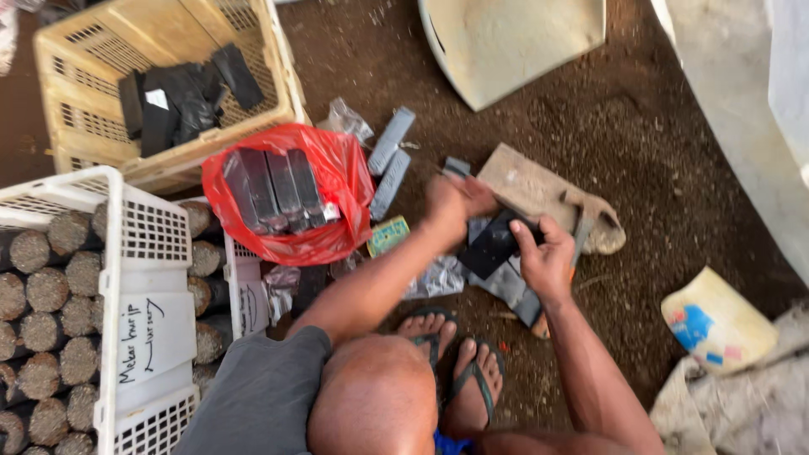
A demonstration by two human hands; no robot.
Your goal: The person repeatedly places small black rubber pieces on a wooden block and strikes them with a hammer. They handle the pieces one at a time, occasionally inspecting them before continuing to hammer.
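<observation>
**Both hands on a black bag over the dirt floor**

I see my left hand (451,202) and right hand (543,257) both closed on a small, flat black plastic bag (489,244), held just above the flip-flops (459,371). I judge it light, limp and a little slippery, best pinched at its open edge. A red plastic bag of black bundles (286,194) lies near the white plastic crate (143,253)

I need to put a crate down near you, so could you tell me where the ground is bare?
Bare brown soil lies between the pale curved board, the flat worn slab and the yellow-and-blue plastic bag. It is crowded around the red plastic bag of black blocks, the white crate and the yellow basket.
</observation>
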